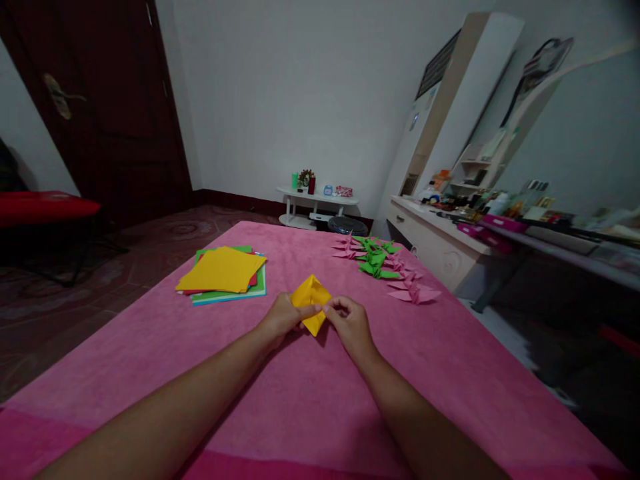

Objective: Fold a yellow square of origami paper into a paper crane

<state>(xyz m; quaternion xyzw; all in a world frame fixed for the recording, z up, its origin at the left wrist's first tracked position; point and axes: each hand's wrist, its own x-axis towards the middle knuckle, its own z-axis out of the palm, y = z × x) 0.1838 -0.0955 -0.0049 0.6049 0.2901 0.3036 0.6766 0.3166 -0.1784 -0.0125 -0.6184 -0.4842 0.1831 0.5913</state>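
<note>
A partly folded yellow paper [311,297] sits in the middle of the pink cloth-covered table [300,393]. My left hand [283,317] pinches its left side, fingers closed on the paper. My right hand [347,323] pinches its right edge, thumb and fingers pressed together on it. Both forearms reach in from the near edge.
A stack of coloured paper sheets [223,272], yellow on top, lies at the left. Several folded pink and green paper cranes [384,264] lie at the far right. A dresser [440,240] with clutter stands right of the table; a low white stand [317,200] is by the far wall.
</note>
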